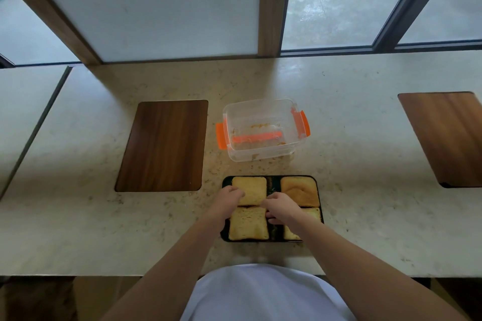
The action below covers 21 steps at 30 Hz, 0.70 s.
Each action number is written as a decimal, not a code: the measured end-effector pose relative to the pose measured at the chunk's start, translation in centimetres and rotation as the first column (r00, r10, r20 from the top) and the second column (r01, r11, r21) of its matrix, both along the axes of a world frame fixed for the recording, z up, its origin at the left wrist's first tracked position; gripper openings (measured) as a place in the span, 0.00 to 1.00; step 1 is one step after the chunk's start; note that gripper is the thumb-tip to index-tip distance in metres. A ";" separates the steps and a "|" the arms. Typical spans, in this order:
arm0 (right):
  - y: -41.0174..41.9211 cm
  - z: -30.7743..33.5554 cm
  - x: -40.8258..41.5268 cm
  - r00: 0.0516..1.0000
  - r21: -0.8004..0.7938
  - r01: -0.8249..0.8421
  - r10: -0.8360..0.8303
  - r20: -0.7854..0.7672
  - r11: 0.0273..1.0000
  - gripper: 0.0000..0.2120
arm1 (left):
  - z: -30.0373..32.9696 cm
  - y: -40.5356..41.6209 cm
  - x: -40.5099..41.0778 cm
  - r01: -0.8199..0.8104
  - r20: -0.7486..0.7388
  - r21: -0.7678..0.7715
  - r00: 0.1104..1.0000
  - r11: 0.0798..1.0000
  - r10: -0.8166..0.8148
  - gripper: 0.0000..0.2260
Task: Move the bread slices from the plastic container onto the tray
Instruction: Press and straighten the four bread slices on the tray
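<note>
A dark tray (pixel 273 181) lies near the counter's front edge with several bread slices on it. The far-left slice (pixel 251 189) has both hands at its near edge: my left hand (pixel 226 199) touches its left corner and my right hand (pixel 280 207) its right corner, fingers curled on the bread. The far-right slice (pixel 300 190) and the near-left slice (pixel 247 224) lie flat. My right forearm partly hides the near-right slice (pixel 314 214). Behind the tray stands the clear plastic container (pixel 260 129) with orange clips, holding only crumbs.
A dark wooden board (pixel 163 146) lies flat on the counter left of the container. Another wooden board (pixel 446 135) lies at the far right. Windows and a wooden post rise behind the counter. The counter's front edge is close to my body.
</note>
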State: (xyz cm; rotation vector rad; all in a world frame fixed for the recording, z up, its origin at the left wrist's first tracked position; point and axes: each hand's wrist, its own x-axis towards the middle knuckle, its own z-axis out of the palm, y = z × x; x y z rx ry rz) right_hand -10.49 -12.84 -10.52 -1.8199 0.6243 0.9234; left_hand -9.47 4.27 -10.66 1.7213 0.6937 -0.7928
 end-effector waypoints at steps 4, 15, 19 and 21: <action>0.7 0.3 0.2 1.000 -0.007 -0.021 0.021 0.005 1.000 0.24 | 0.1 0.3 0.0 -0.005 0.006 0.012 1.000 1.000 0.005 0.18; 1.0 0.1 -0.2 1.000 0.001 0.000 0.000 0.004 1.000 0.24 | 0.3 0.6 -0.3 0.007 0.010 0.041 1.000 0.999 -0.007 0.13; 1.2 -0.2 -0.6 1.000 -0.008 -0.010 0.010 0.003 1.000 0.25 | 0.5 0.6 -0.7 0.036 0.015 0.059 0.999 0.998 -0.037 0.09; 1.2 -0.3 -0.8 1.000 -0.005 -0.009 0.009 0.007 1.000 0.26 | 0.6 0.6 -1.0 0.034 0.019 0.056 0.999 0.998 -0.035 0.10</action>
